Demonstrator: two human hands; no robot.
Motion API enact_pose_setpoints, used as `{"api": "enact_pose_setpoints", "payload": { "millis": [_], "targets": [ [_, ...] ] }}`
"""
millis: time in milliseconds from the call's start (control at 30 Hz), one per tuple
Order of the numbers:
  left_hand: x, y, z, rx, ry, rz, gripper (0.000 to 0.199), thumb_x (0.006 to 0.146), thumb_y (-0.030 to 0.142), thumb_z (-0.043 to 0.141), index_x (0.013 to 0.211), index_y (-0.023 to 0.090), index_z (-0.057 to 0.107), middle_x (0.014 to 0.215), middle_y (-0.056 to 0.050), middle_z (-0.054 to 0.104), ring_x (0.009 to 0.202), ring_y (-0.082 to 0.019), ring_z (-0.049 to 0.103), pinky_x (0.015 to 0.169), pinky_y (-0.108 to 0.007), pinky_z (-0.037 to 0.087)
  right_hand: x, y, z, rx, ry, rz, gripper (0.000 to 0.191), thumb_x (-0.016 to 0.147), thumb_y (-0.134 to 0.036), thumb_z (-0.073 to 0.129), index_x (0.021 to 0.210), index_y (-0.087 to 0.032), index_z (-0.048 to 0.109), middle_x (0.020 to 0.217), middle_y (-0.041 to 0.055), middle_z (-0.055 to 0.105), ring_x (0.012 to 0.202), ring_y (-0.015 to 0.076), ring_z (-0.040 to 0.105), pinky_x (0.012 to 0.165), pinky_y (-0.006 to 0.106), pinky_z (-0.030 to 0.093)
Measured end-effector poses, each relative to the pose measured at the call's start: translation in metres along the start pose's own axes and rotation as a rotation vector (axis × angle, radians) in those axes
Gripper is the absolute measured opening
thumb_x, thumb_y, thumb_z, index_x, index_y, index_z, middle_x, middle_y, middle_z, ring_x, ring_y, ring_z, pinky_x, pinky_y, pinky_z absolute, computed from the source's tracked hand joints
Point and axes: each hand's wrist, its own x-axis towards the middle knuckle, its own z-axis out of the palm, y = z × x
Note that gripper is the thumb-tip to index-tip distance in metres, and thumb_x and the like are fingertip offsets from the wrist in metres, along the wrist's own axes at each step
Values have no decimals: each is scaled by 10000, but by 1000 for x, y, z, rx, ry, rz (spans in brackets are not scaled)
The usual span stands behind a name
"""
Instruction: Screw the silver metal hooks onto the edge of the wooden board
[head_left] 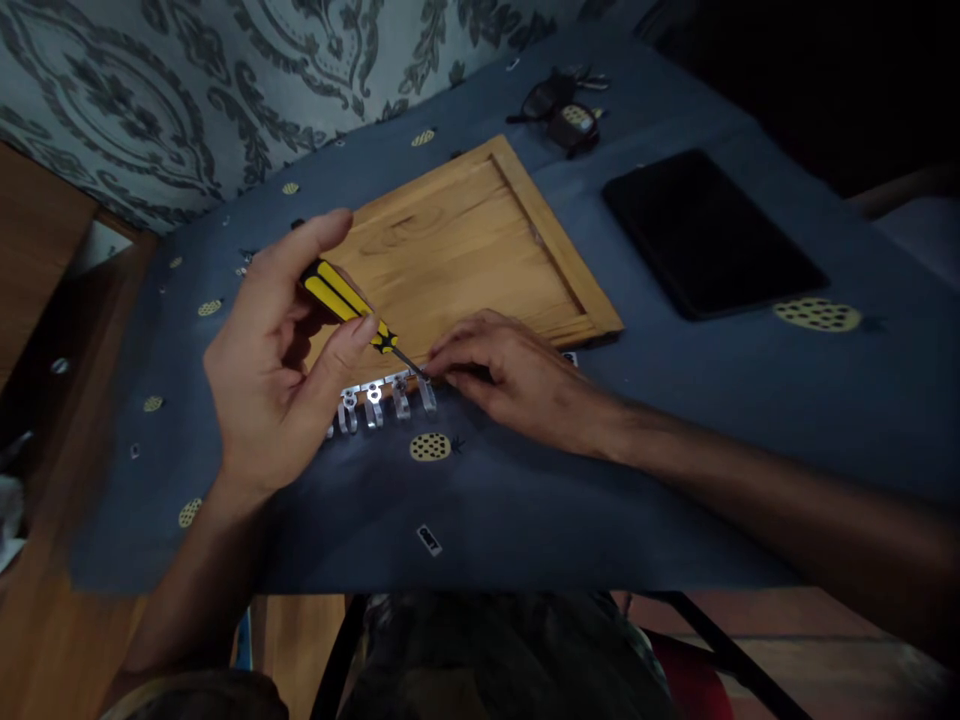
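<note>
My left hand (274,350) is closed around a yellow and black screwdriver (341,297), its index finger raised off the handle. The screwdriver's shaft slants down to the right, with its tip at the end of a shiny metal hook rail (374,394). That rail lies along the near edge of a framed wooden board (450,250), several hooks hanging over the edge towards me. Beside the tip, my right hand (517,375) has thumb and fingers pinched together at the rail's right end. Whatever is between those fingertips is too small or hidden to make out.
A dark blue cloth (600,530) with a pineapple print covers the table. To the right of the board lies a black tablet (712,232). Dark glasses (551,97) and keys (589,78) rest behind it, and a patterned wall (225,90) rises at the back.
</note>
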Motion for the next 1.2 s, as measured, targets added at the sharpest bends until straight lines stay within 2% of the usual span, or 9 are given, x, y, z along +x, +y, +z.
{"api": "enact_pose_setpoints", "payload": {
  "millis": [200,367,533,633,733,833,967,1067,1200],
  "targets": [
    [-1,-2,-1,53,-1,-1,502,921,365,683,1408,402,567,1242,-19,672,982,-190,671,830,-345,612,-2,-2,0,-5,-8,-26,346,900,-45,541,1031,-238,796,1044,46,774,1062,237,632,971,401,447],
    [-1,-3,5,67,15,66,527,912,365,694,1416,390,543,1239,-26,640,937,-174,663,760,-317,611,-1,-2,0,-13,-20,-14,327,903,-36,552,1027,-219,794,1061,51,773,1070,237,627,977,404,452],
    [1,3,9,61,89,58,515,826,296,798,1305,402,641,1110,-17,646,834,-156,650,655,-279,574,-1,-4,-2,-10,-27,12,306,914,-47,572,1013,-231,796,1068,52,774,1097,239,631,995,402,454],
    [1,9,9,69,113,49,520,809,233,807,1287,384,669,1137,-17,638,816,-143,649,602,-257,562,0,-5,-3,1,-35,33,285,910,-47,586,1004,-217,795,1066,66,775,1089,238,635,993,393,455],
    [0,10,7,20,68,20,545,843,201,765,1340,384,639,1246,-28,635,918,-164,678,722,-289,605,0,-5,-2,-7,-31,30,284,906,-45,580,1004,-208,790,1070,74,773,1076,238,641,985,398,464],
    [2,7,5,-38,0,47,560,868,207,742,1383,378,604,1290,-39,623,988,-186,689,816,-327,620,0,-3,-1,-17,-27,19,289,894,-31,575,995,-196,789,1058,79,774,1064,239,648,986,404,466],
    [6,5,4,-79,-24,136,596,852,151,752,1395,332,587,1347,-36,583,956,-159,697,828,-320,630,0,-2,-1,-20,-26,11,287,892,-31,574,988,-200,786,1055,62,771,1055,219,645,986,381,457],
    [6,6,5,-83,-43,122,582,869,99,715,1381,342,581,1366,-11,549,962,-139,702,866,-318,628,0,-3,-1,-18,-28,16,294,895,-31,568,992,-207,782,1053,55,769,1045,219,640,989,390,454],
    [3,5,10,-45,-24,114,533,874,226,735,1363,366,577,1245,-14,608,936,-166,703,797,-322,635,-1,-3,-2,-13,-30,18,296,890,-33,572,995,-215,782,1052,56,766,1041,224,639,984,399,458]
  ]
}}
